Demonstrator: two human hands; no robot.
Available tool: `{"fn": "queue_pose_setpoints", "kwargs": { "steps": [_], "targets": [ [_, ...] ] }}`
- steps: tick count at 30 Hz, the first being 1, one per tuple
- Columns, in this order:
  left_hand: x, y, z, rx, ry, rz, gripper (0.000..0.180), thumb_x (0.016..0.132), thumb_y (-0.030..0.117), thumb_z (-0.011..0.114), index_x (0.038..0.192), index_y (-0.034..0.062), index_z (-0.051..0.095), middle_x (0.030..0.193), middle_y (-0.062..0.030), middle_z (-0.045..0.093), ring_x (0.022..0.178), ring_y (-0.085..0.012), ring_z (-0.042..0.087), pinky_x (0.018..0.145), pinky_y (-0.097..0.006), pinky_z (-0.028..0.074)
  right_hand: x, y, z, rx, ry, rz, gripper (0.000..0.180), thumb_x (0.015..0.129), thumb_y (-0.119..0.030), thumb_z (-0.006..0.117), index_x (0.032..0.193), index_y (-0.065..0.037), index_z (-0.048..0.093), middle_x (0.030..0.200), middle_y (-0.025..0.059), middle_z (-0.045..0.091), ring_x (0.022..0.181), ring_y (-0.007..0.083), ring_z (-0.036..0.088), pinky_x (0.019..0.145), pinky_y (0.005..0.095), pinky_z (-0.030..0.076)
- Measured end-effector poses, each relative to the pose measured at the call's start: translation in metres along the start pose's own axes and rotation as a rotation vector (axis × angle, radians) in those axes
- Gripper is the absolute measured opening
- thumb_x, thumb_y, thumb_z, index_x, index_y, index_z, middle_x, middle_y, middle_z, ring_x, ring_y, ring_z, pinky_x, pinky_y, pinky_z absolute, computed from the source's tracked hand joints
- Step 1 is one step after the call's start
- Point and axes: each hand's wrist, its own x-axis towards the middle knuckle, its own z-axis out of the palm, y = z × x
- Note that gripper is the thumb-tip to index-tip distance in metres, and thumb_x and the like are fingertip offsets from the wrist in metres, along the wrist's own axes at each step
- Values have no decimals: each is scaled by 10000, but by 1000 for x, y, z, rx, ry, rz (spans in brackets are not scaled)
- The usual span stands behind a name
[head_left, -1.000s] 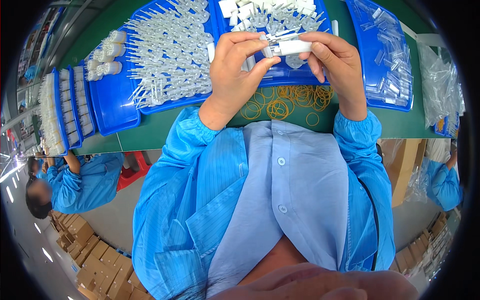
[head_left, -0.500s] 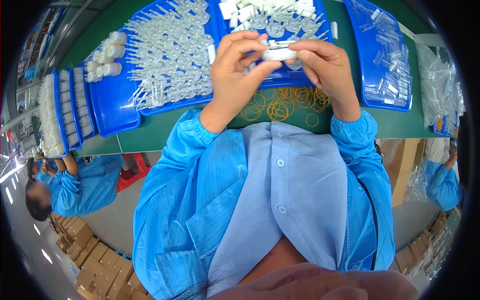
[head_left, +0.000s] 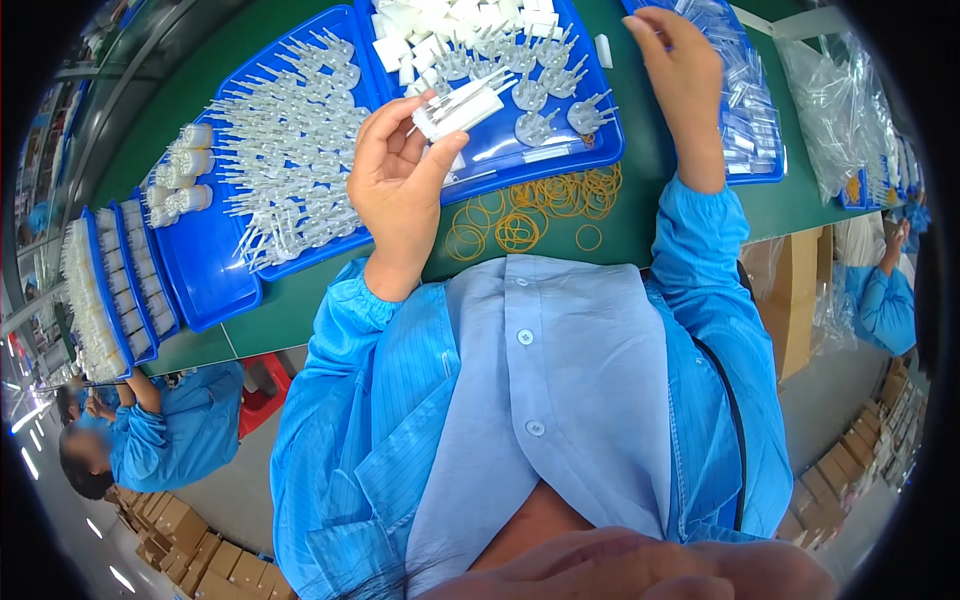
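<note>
My left hand (head_left: 395,180) is closed on a white plastic pronged part (head_left: 460,106), whose base sits in the fingers and whose thin prongs point up to the right. A white block lies along the prongs. Behind it, a blue tray (head_left: 600,150) holds white blocks (head_left: 425,30) and several round pronged pieces (head_left: 535,125). My right hand (head_left: 685,85) is raised beside the right-hand blue tray (head_left: 765,165) of clear plastic pieces (head_left: 735,100). Its thumb and fingers are slightly apart, with nothing visible between them.
Yellow rubber bands (head_left: 520,215) lie on the green table (head_left: 440,250) before me. At left are a large tray of pronged pieces (head_left: 300,150), banded bundles (head_left: 185,165) and narrow trays (head_left: 95,290). Clear plastic bags (head_left: 835,110) lie at right. A co-worker (head_left: 175,420) sits at far left.
My right hand has let go of the white part and moved right and up toward the clear pieces. The left hand keeps the part, now tilted. My view has shifted.
</note>
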Motion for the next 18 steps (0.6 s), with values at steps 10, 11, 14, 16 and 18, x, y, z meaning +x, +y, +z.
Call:
{"fn": "queue_pose_setpoints", "kwargs": {
  "steps": [10, 11, 14, 16, 18],
  "targets": [
    [-2, -7, -4, 84, 6, 211, 461, 716, -175, 719, 1118, -34, 541, 1191, -105, 434, 1095, -249, 586, 919, -365, 567, -23, 40, 46, -394, -354, 13, 249, 830, -278, 660, 830, -29, 652, 812, 189, 661, 768, 377, 639, 666, 475, 507],
    [-2, -8, -4, 74, 3, 210, 463, 713, -178, 719, 1114, -32, 539, 1190, -105, 430, 1098, -251, 585, 921, -368, 567, -22, 43, 44, -401, -368, 32, 242, 828, -272, 657, 829, -31, 648, 812, 187, 661, 767, 377, 638, 665, 471, 507],
    [0, -11, -5, 58, -24, 198, 458, 706, -179, 723, 1097, -26, 540, 1169, -103, 421, 1112, -259, 583, 928, -381, 569, -15, 34, 30, -333, -301, 160, 226, 824, -259, 650, 842, -35, 641, 821, 184, 663, 766, 368, 641, 663, 439, 513],
    [0, -12, -5, 107, -47, 235, 458, 706, -169, 730, 1099, -25, 544, 1158, -101, 423, 1112, -264, 585, 931, -383, 570, -12, 30, 23, -171, -116, 215, 221, 837, -251, 658, 880, -35, 641, 833, 164, 676, 765, 315, 667, 680, 387, 518],
    [-1, -11, -5, 161, -61, 271, 456, 708, -146, 745, 1104, -20, 557, 1143, -100, 430, 1107, -265, 592, 933, -385, 573, -3, 13, 12, 393, -90, 344, 145, 872, -157, 662, 886, -13, 650, 902, 125, 696, 788, 204, 679, 670, 310, 526]
  ]
}}
